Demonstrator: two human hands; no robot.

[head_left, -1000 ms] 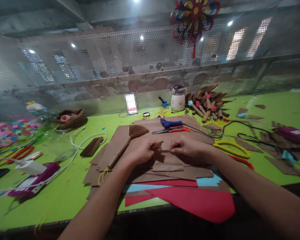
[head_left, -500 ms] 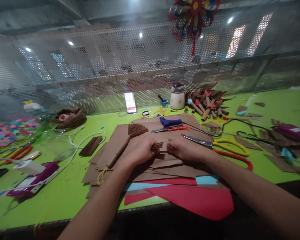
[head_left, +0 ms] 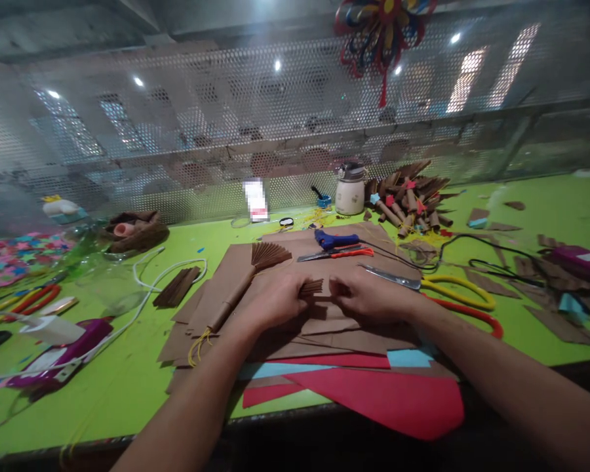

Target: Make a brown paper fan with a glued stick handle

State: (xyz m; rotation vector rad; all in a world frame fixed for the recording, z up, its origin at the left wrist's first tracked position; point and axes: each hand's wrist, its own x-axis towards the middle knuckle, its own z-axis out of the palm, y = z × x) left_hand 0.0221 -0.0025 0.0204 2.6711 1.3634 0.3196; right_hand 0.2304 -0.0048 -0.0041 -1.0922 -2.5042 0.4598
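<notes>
My left hand (head_left: 288, 298) is closed on a folded strip of pleated brown paper (head_left: 313, 287), whose end sticks out toward the right. A small gap away, my right hand (head_left: 356, 294) has its fingers curled together; what they hold, if anything, is hidden. Both hands are over a stack of brown paper sheets (head_left: 275, 334). Left of them lies a brown paper broom shape (head_left: 231, 298) with a fanned end and yellow strings. Beyond the hands are a blue glue gun (head_left: 334, 240) and an orange cutter knife (head_left: 349, 252). Large scissors (head_left: 398, 278) lie beside my right wrist.
Several finished paper brooms (head_left: 410, 200) are piled by a white bottle (head_left: 350, 193) at the back. Folded brown paper (head_left: 177, 287) lies near a white cable (head_left: 145, 298) and a purple power strip (head_left: 88, 331). Red paper (head_left: 398, 400) overhangs the table's front edge.
The hands stay close together with only slight movement. A little more of the pleated paper's end shows at my left fingers. The view has shifted slightly.
</notes>
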